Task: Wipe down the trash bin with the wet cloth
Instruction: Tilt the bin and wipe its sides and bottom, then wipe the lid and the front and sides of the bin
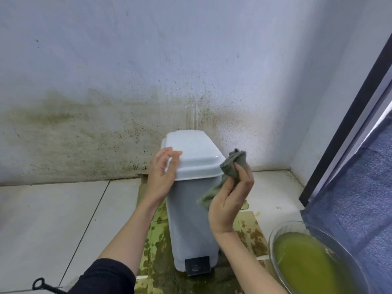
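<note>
Bin upright on floor by wall, lid closed; left hand released, fingers relaxed at lid's left edge; right hand pinches cloth beside lid's right corner; bowl of green liquid at right.

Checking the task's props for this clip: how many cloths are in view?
1. The cloth is held in the right hand, beside the bin lid's right edge. Another could be hidden in the bowl's murky green liquid.

A black sleeve is pushed up the left forearm; the right forearm is bare, with no rings.
</note>
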The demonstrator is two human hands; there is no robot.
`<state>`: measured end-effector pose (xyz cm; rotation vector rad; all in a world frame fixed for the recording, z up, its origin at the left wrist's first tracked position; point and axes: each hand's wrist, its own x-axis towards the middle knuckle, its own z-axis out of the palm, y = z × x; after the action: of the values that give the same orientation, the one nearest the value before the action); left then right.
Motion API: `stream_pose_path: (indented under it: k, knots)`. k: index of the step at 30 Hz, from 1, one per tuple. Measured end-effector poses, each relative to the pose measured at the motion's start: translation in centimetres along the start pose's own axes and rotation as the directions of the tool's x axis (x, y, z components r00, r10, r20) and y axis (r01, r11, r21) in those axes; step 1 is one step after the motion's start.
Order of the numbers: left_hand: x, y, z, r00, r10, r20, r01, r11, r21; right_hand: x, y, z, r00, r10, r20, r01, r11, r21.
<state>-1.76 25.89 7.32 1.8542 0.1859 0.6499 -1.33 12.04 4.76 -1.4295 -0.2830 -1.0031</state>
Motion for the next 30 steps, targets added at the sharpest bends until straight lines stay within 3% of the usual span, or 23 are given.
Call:
stream_pose_path:
  k: [3,5,7,10,12,14,16,18,19,21,23,24,27,30]
  knots:
    - [-2.7,0.2,-0.4,0.998,-0.034,0.051,0.035,0.999,-0.020,1.1,-0.8,-0.2,0.992,0.043,0.118,-0.020,0.982,-0.189]
    - [-4.6,0.3,-0.6,0.996,-0.030,0.084,0.030,1.000,-0.001,0.5,-1.3,0.1,0.963,0.103,0.250,0.011,0.908,-0.419]
    - [-6.0,0.3,-0.8,0.992,-0.037,0.120,0.035,0.999,0.017,-0.6,-2.4,0.2,0.903,0.228,0.363,0.034,0.805,-0.592]
    - [-7.4,-0.3,-1.4,0.980,-0.099,0.172,0.106,0.994,-0.029,-1.4,-3.6,-0.2,0.819,0.333,0.467,0.118,0.699,-0.705]
    - [-8.3,-0.4,-1.6,0.970,-0.124,0.208,0.137,0.989,-0.047,-1.6,-4.3,0.1,0.768,0.348,0.537,0.219,0.645,-0.732]
    - [-9.3,-0.3,-1.7,0.959,-0.139,0.245,0.156,0.986,-0.050,-1.8,-5.3,1.0,0.692,0.337,0.639,0.310,0.660,-0.684]
    - [-10.1,-0.3,-1.6,0.952,-0.182,0.245,0.209,0.974,-0.090,-2.0,-6.1,2.4,0.543,0.300,0.785,0.405,0.725,-0.557]
    - [-10.4,0.1,-1.8,0.929,-0.283,0.238,0.329,0.926,-0.183,-1.4,-6.6,3.4,0.385,0.340,0.858,0.324,0.821,-0.470]
    - [-10.2,0.1,-2.0,0.916,-0.321,0.240,0.373,0.903,-0.212,-0.8,-6.8,3.5,0.354,0.368,0.860,0.243,0.852,-0.464]
    - [-9.1,0.1,-2.6,0.897,-0.354,0.263,0.411,0.889,-0.203,0.5,-6.5,2.5,0.430,0.398,0.811,0.092,0.874,-0.477]
    - [-7.0,-0.2,-3.2,0.877,-0.416,0.239,0.460,0.871,-0.170,1.2,-5.5,0.4,0.556,0.468,0.687,0.076,0.794,-0.603]
    - [-6.0,-0.3,-3.3,0.870,-0.445,0.211,0.480,0.863,-0.157,1.3,-5.0,-1.0,0.579,0.532,0.617,0.032,0.742,-0.670]
    - [-2.7,0.0,-3.2,0.832,-0.515,0.204,0.547,0.823,-0.152,1.0,-4.2,-4.1,0.476,0.710,0.519,-0.325,0.690,-0.646]
    - [-0.7,0.8,-2.3,0.802,-0.562,0.202,0.591,0.797,-0.127,1.8,-3.6,-4.5,0.404,0.734,0.545,-0.384,0.677,-0.628]
